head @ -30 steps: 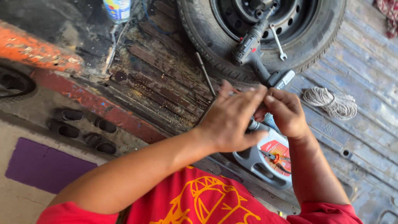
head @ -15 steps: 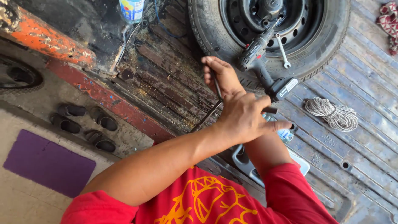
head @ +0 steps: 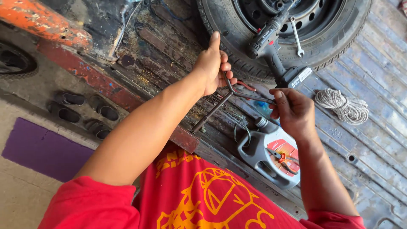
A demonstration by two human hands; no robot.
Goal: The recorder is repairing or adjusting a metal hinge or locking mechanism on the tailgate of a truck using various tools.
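Observation:
My left hand (head: 213, 67) is closed around the bend of a dark bent metal bar (head: 212, 112), just in front of the tyre (head: 339, 46). One arm of the bar slants down to the left over the rusty truck bed. The other arm runs right to my right hand (head: 293, 113), which pinches its end. Just below my right hand a grey oil jug (head: 254, 154) lies on the bed, with orange-handled pliers (head: 283, 160) on it.
A cordless drill (head: 273, 46) rests on the tyre and a spanner (head: 296, 37) lies in the wheel. A coil of rope (head: 343, 105) sits at the right. On the ground to the left are sandals (head: 82, 110), a purple mat (head: 42, 148) and an orange beam (head: 42, 23).
My hands were together over the jug. The left hand reached up toward the tyre and took the bar; now the hands are apart, each on the bar.

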